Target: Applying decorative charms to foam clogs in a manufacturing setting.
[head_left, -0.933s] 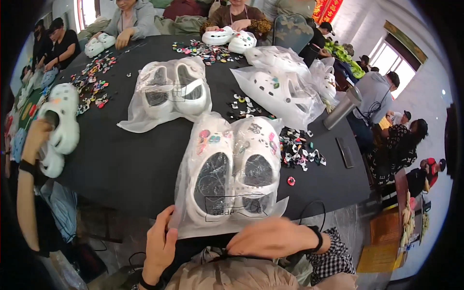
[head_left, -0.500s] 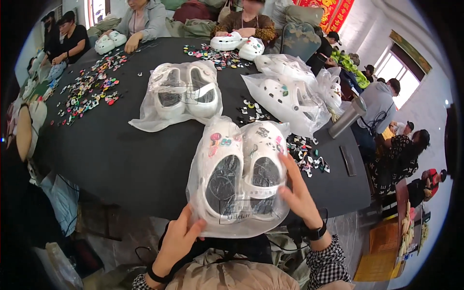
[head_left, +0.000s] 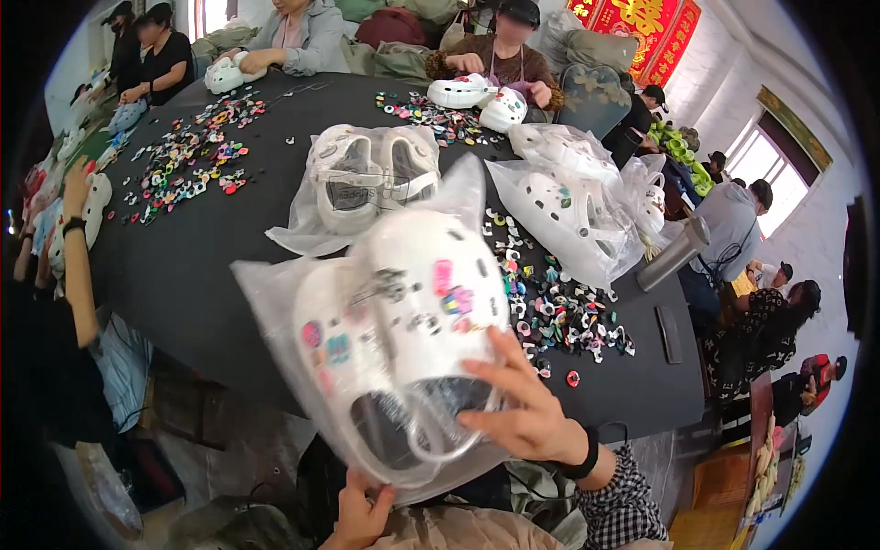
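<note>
A clear plastic bag with a pair of white clogs in it is lifted over the near edge of the table, tilted to the left. Colourful charms dot the toes of both clogs. My right hand grips the right-hand clog through the plastic, its fingers bent over the side near the opening. Lower down, my left hand pinches the bag's bottom edge between thumb and fingers; part of that hand is cut off by the frame. Just beyond lies another bagged pair of white clogs.
More bagged white clogs lie at right on the black table. Charm piles lie beside my right hand and at left. A steel flask and a dark flat case are at right. People sit across.
The bagged pair has tipped and swung left, its toes rising toward the head camera. My right hand has shifted left with it, and my left hand is lower. The head view has turned slightly.
</note>
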`<control>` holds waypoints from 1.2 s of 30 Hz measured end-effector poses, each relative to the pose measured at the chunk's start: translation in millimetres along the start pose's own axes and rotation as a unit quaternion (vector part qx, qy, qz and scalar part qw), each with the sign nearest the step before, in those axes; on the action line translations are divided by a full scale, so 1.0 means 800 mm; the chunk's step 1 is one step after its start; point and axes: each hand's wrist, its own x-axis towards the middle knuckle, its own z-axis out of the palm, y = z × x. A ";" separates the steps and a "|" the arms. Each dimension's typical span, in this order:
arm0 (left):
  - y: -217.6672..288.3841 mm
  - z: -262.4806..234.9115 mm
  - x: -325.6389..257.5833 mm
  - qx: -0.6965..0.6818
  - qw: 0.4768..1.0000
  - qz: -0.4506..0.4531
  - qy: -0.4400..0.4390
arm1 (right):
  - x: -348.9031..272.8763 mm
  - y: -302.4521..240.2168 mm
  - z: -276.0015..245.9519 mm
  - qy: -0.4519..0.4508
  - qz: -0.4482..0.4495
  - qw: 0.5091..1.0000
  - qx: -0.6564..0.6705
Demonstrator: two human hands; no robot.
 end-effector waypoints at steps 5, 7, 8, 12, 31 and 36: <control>-0.037 -0.021 0.004 -0.020 0.999 -0.009 0.026 | 0.052 -0.019 0.016 -0.058 -0.159 0.986 0.000; -0.033 -0.040 0.014 0.060 0.991 0.082 0.086 | 0.069 -0.017 0.020 -0.063 -0.166 0.984 0.006; -0.008 -0.046 0.028 0.062 0.991 0.082 0.091 | 0.075 -0.008 0.021 -0.052 -0.158 0.986 -0.018; 0.066 -0.076 0.068 -0.038 0.992 -0.115 0.020 | 0.082 0.001 0.029 -0.038 -0.055 0.992 -0.104; 0.028 -0.119 0.041 -0.243 0.930 -0.233 -0.150 | -0.018 -0.062 0.093 -0.197 0.060 0.976 0.076; 0.023 -0.135 0.045 -0.171 0.951 -0.140 -0.217 | -0.009 -0.066 0.127 -0.218 -0.063 0.974 -0.021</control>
